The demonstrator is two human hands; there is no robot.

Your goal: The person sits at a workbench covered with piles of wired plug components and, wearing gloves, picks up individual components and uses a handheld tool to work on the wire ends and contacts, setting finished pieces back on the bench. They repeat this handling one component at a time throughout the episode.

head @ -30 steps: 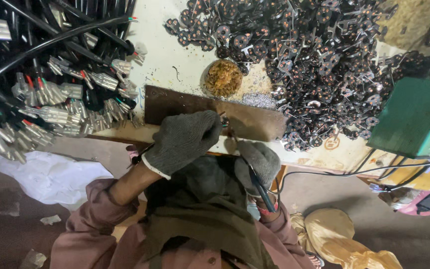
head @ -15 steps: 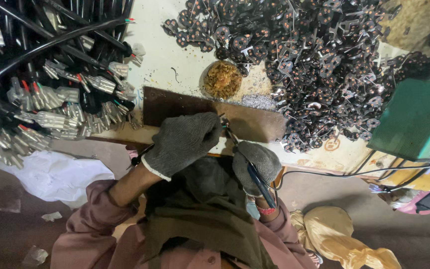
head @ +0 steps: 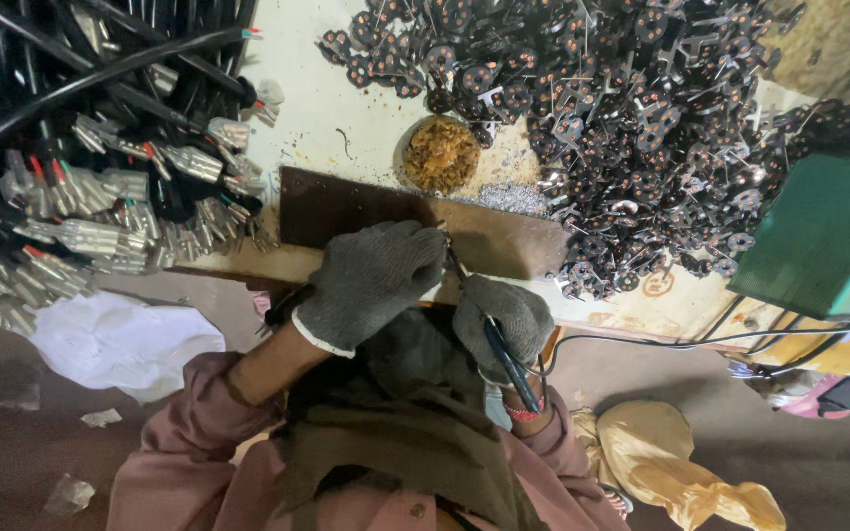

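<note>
Gloves are meeting over the brown board (head: pixel 346 208) on the counter (head: pixel 346 108): right hand (head: pixel 504 317) is gripping an iron (head: pixel 510 362), tip pointing up-left toward the left hand (head: pixel 371 280), whose curled fingers hide any workpiece.

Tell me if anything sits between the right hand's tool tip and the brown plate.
Nothing visible does. The right hand holds the dark-handled tool with its tip at the brown plate; the left hand rests beside it and hides the contact spot.

The left hand (head: pixel 371 280) has slid slightly leftward along the brown board (head: pixel 346 206), away from the right hand (head: pixel 502 320)
</note>
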